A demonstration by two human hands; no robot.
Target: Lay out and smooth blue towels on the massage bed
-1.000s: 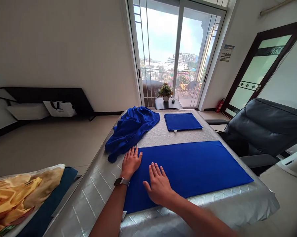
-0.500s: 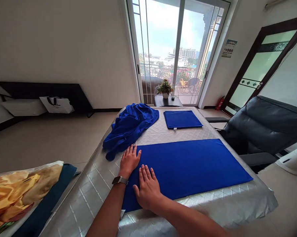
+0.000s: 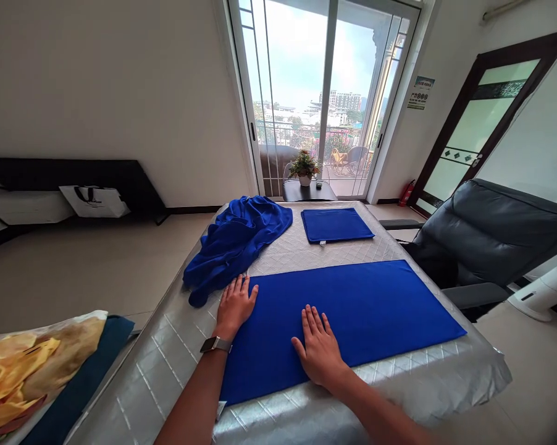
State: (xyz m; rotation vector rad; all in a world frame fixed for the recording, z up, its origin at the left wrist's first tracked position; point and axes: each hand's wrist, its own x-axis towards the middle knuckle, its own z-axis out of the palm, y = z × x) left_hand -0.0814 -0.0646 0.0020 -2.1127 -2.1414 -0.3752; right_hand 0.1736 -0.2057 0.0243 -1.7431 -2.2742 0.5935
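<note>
A long blue folded cloth (image 3: 371, 303) lies flat across the silver quilted table cover (image 3: 167, 364). My left hand (image 3: 236, 304), with a watch (image 3: 216, 345) on its wrist, rests open on the cloth's left edge. Flat on the cloth near its front edge is my right hand (image 3: 319, 346), fingers stretched out and holding nothing. Beyond my left hand sits a crumpled heap of blue cloth (image 3: 241, 238). A neatly folded blue cloth (image 3: 338, 224) with a small white tag lies at the back right of the table.
A black armchair (image 3: 501, 232) stands close along the right side. Yellow patterned fabric (image 3: 23, 371) lies on a lower surface at the left. Behind the table, a potted plant (image 3: 305, 167) stands on a small dark table before the glass doors. A white bag (image 3: 96, 202) is by the wall.
My right hand has slid rightward over the flat cloth, away from my left hand. My left hand stays at the cloth's left edge. The view has shifted slightly.
</note>
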